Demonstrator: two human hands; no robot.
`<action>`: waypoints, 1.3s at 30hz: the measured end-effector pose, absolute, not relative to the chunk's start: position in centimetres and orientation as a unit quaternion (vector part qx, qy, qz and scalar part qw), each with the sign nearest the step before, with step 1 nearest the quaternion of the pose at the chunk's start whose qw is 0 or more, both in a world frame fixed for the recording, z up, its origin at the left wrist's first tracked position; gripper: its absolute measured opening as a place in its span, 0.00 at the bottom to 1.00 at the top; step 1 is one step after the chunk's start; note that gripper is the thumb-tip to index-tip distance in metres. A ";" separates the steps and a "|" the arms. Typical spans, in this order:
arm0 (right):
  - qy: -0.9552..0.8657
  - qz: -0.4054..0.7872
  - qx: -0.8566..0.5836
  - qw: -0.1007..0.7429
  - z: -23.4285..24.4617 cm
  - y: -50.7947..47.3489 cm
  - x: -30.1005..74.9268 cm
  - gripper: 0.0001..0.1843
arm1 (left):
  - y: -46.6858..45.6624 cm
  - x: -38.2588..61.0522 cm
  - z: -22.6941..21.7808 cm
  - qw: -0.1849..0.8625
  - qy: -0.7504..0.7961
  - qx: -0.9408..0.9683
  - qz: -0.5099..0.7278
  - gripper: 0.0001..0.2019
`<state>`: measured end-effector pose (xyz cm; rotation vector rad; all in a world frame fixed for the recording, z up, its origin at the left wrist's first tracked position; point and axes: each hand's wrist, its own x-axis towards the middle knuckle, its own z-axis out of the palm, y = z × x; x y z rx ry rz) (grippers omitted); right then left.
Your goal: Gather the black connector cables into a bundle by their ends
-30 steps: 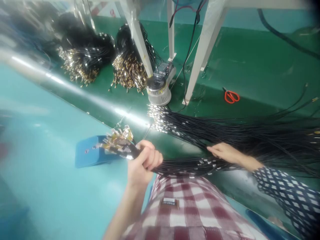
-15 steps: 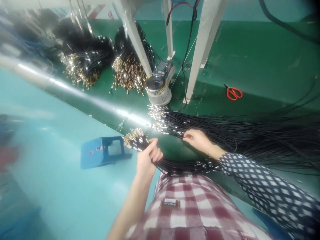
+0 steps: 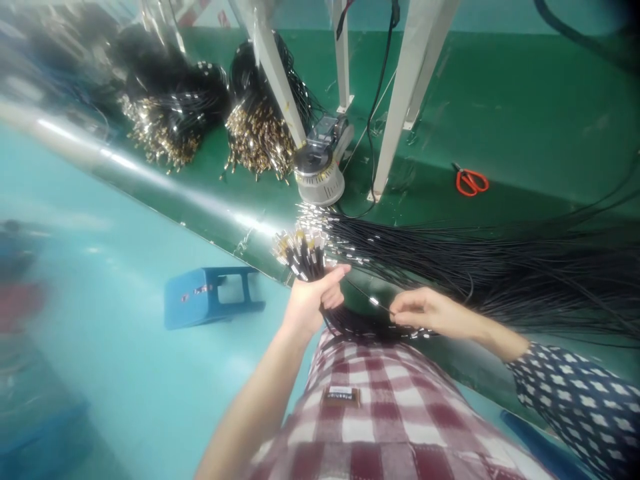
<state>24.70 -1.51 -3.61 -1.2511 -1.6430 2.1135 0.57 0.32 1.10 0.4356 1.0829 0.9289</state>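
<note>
Our left hand [image 3: 313, 300] is fisted round a cable bundle [image 3: 300, 257], ends up where we can see them; right hand [image 3: 425, 310] pinches one cable [image 3: 373, 302] clear of the pile [image 3: 475, 260].

Spread black cables [image 3: 475, 260] cover the near counter [image 3: 540, 120]; white frame legs [image 3: 403, 100] and a round machine [image 3: 320, 179] stand behind; bare room surrounds the scissors [image 3: 470, 181].

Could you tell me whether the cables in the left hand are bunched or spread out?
Bunched: the left hand grips the cables as one bundle, connector ends clustered together.
</note>
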 end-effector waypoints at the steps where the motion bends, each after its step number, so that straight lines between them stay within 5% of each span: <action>1: -0.560 0.716 -0.408 0.086 -3.4 -1.4 24.9 0.19 | 0.3 0.7 1.1 0.730 0.500 0.199 0.421 0.11; 9: -0.691 0.532 -0.461 0.166 -0.1 1.0 20.3 0.15 | 0.5 1.8 1.5 0.708 0.524 0.192 0.432 0.11; 15: -0.687 0.557 -0.453 0.116 -2.1 -0.9 20.0 0.17 | 0.6 0.8 1.0 0.689 0.541 0.161 0.454 0.12; 23: -0.661 0.565 -0.460 0.179 -0.9 -0.6 18.6 0.17 | 0.5 0.9 0.8 0.720 0.506 0.166 0.445 0.16; 32: -0.677 0.565 -0.457 0.117 -1.5 -0.4 18.8 0.19 | 0.4 0.2 0.5 0.708 0.513 0.182 0.450 0.10; 39: -0.625 0.538 -0.553 -0.123 -6.8 0.6 25.7 0.30 | -1.1 -1.2 1.6 0.764 0.419 0.160 0.463 0.18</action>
